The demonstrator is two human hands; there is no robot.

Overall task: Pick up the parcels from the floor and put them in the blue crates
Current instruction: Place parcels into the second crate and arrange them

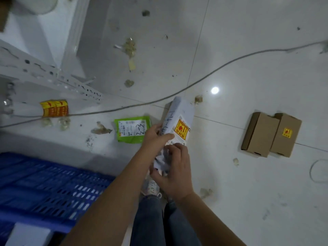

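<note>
Left hand (156,137) and right hand (174,172) both gripping a pale lilac plastic-wrapped parcel (179,119) above the white tiled floor (239,59), blue slatted plastic crate (46,189) lower left, green parcel (132,128) and two brown cardboard boxes (271,134) lying on the floor

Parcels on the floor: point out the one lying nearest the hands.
The green parcel, flat on the floor just left of the left hand. The two cardboard boxes lie farther off to the right.

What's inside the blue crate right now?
The blue crate shows only its slatted surface, with a white object at its near corner; the left arm and frame edge hide the rest.
</note>
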